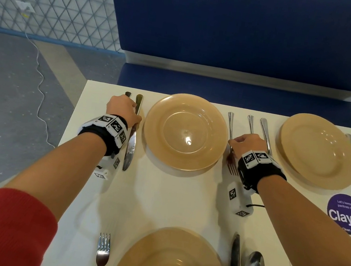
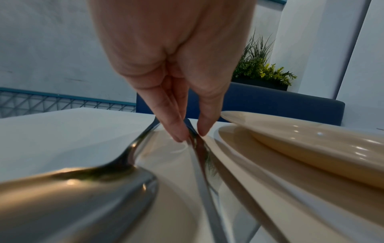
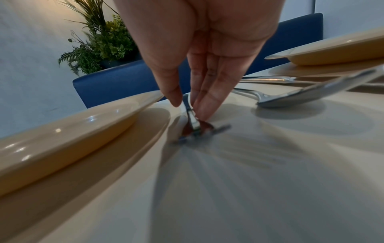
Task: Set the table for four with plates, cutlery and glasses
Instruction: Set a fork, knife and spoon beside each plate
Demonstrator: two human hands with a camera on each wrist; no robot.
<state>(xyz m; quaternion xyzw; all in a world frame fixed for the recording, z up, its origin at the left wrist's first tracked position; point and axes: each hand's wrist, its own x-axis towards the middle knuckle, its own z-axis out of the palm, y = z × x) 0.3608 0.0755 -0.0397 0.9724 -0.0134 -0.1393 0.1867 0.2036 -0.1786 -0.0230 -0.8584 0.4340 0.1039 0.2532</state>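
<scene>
- Landmark: the round tan glossy plate at the far side of the pale cream table, in front of the blue upholstered bench.
- The left hand is down at the left of that plate. In the left wrist view its thumb and straight fingers pinch the handle of the steel table knife, which lies flat just beside the plate's rim, blade toward the camera.
- A steel spoon lies on the far side of the knife from the plate; the head view shows only its handle tip past the hand.
- The right hand is at the right of the same plate. Its thumb and fingertips pinch the handle of the steel fork, tines toward the camera. The right wrist view blurs the tines, so I cannot tell whether they are lifted or touching the table.
- Further right of the fork lie two more steel handles, then a second tan plate.
- Step in hand, as I judge it: squaring up the cutlery of this far place, knife and fork together.
- No glasses show anywhere in view, so that part appears undone.
- The next move calls for both pieces lying parallel to the plate's sides, then the fingers letting go without dragging them askew; after that, fetching glasses.
</scene>
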